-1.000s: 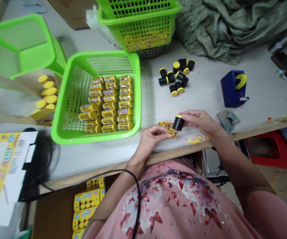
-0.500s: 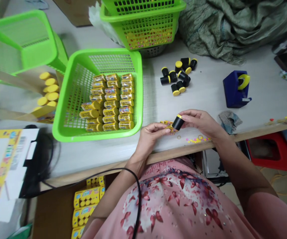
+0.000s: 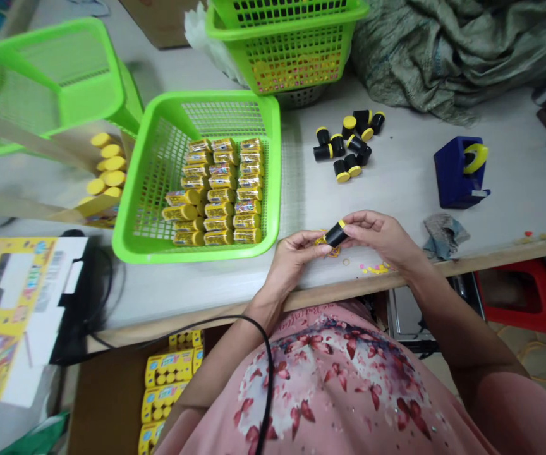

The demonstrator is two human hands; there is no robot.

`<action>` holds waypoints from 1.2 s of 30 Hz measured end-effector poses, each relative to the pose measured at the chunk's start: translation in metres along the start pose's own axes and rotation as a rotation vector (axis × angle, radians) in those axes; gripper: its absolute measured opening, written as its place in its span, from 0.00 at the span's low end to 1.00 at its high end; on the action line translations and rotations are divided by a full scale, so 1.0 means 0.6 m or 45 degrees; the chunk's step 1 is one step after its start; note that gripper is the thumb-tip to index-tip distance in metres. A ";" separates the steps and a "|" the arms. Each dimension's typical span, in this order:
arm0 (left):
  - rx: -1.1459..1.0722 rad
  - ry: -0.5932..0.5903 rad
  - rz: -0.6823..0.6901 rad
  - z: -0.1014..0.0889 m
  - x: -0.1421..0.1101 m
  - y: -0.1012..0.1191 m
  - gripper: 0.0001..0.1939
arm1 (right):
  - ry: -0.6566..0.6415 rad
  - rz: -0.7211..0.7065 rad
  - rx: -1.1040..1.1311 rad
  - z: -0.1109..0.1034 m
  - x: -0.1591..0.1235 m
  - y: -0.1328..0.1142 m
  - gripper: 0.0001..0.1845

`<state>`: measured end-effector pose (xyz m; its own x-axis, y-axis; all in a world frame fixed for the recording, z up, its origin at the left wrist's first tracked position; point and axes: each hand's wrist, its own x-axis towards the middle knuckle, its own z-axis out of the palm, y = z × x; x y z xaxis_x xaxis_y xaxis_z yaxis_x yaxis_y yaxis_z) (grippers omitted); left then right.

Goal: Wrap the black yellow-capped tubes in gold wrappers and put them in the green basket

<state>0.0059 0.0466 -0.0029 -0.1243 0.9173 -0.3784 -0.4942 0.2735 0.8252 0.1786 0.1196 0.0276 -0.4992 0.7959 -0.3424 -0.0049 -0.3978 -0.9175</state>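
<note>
Pale tabletop [image 3: 311,202], both hands [image 3: 344,240] nearly meeting.

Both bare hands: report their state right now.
Left hand: closed, pinching a yellow patterned wrapper.
Right hand: closed, holding a black cylindrical tub with a yellow lid.

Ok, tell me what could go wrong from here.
The black tub is tilted in the right hand, by the wrapper in the left hand; it might slip.

The dots lie near the table edge, close to the right wrist, which could sweep them off.

Some loose tubs lie on their sides and could roll if knocked.
</note>
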 end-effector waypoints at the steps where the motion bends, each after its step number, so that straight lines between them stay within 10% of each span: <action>1: 0.022 -0.005 0.008 -0.001 -0.001 0.000 0.15 | 0.005 -0.003 -0.004 0.001 -0.001 -0.001 0.21; 19: -0.085 -0.031 -0.022 -0.001 -0.002 0.002 0.20 | 0.072 -0.461 -0.229 0.032 -0.011 0.055 0.15; 36: -0.133 -0.281 -0.214 -0.012 -0.003 0.011 0.21 | -0.052 -0.305 -0.102 0.015 -0.001 0.055 0.24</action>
<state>-0.0032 0.0446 0.0005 0.1511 0.9054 -0.3967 -0.5795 0.4062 0.7065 0.1711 0.1018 -0.0007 -0.5268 0.8433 -0.1067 -0.0591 -0.1615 -0.9851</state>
